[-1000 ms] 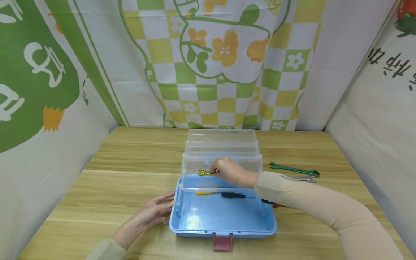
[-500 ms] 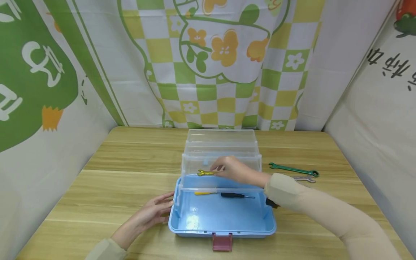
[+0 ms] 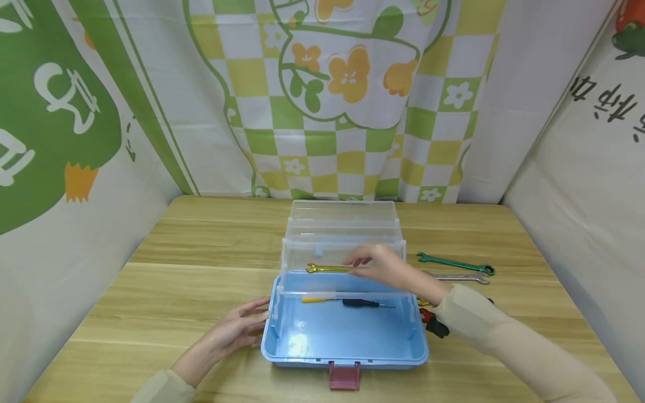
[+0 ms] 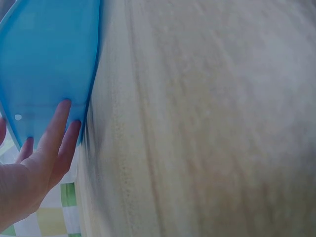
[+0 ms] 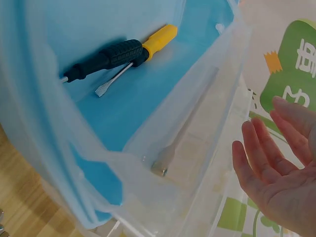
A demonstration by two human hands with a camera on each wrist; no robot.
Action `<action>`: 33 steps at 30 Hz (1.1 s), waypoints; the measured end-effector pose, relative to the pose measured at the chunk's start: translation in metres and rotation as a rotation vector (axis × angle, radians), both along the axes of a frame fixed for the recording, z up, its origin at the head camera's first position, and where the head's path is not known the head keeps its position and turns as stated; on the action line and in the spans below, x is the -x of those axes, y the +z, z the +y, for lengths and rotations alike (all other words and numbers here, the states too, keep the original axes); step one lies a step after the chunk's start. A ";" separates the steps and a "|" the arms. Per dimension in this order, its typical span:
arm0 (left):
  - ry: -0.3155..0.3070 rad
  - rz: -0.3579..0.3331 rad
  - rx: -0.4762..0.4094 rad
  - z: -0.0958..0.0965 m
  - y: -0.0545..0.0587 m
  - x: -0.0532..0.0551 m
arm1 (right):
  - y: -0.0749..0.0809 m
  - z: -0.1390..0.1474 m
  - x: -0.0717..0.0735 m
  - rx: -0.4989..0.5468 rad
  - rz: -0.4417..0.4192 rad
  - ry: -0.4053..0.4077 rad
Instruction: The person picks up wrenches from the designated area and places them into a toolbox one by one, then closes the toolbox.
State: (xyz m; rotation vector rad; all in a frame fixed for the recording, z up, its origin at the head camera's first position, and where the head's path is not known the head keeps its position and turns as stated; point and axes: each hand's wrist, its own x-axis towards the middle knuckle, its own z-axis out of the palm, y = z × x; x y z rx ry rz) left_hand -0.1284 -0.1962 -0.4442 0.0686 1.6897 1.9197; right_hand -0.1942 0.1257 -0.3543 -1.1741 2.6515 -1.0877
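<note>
A blue toolbox [image 3: 347, 338] stands on the table with its clear folding trays [image 3: 347, 228] raised at the back. In the lowest clear tray lies a yellow wrench [image 3: 326, 268]. My right hand [image 3: 380, 270] is over that tray by the wrench's right end; the right wrist view shows its fingers [image 5: 256, 153] spread and holding nothing. My left hand [image 3: 237, 329] rests against the toolbox's left side, with fairly straight fingertips [image 4: 63, 111] touching the blue wall. On the box floor lie a black-handled screwdriver [image 3: 360, 303] and a yellow-handled screwdriver [image 5: 162, 39] with a flat tip.
To the right of the box lie a green wrench [image 3: 456, 263] and a silver wrench [image 3: 463, 277]. A red and black tool [image 3: 434, 323] is partly covered by the right sleeve. The reddish latch [image 3: 345, 376] hangs at the box's front. Curtains stand behind the table.
My right hand has let go of the yellow wrench and drawn back to the right, its fingers spreading. The wrench stays in the tray, more of it showing. My left hand has kept its place.
</note>
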 end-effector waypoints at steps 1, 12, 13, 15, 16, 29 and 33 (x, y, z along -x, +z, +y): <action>0.001 0.000 0.001 0.000 0.000 0.000 | -0.001 0.003 -0.001 0.006 0.003 -0.003; -0.002 -0.002 -0.006 0.001 0.000 0.000 | -0.005 0.039 -0.025 0.090 0.099 -0.097; -0.004 -0.002 -0.008 0.001 0.000 0.000 | -0.005 0.043 -0.027 0.097 0.091 -0.112; -0.012 0.000 -0.012 0.000 0.000 0.000 | -0.005 0.050 -0.032 0.103 0.086 -0.139; -0.015 0.002 -0.013 0.000 0.000 0.000 | -0.005 0.054 -0.034 0.103 0.081 -0.155; -0.017 -0.002 -0.026 -0.001 0.000 0.001 | -0.010 0.099 -0.055 0.098 0.072 -0.275; -0.022 -0.002 -0.028 -0.001 0.000 0.001 | -0.013 0.111 -0.059 0.092 0.100 -0.293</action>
